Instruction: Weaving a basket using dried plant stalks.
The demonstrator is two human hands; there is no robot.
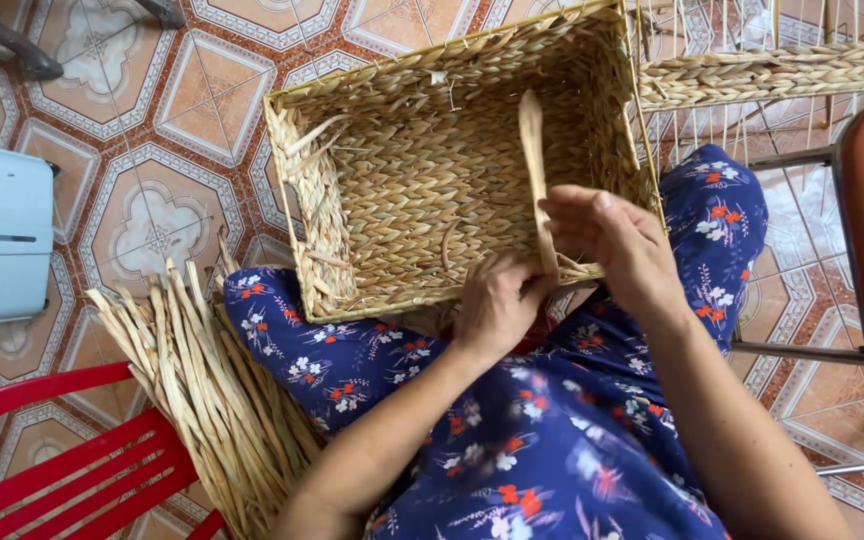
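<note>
Here, head view: a rectangular woven basket rests tilted on the person's lap, open side toward the camera, near rim against blue floral fabric. Right hand has fingers pinched together on a flat dried strand that stands up inside the basket. Left hand is curled shut on the basket's near rim, right beside the strand's lower end; the 2 hands nearly touch. A bundle of dried strands lies on the tiled floor by the left knee, w/ a red chair just beside it. A 2nd woven piece sits top right.
</note>
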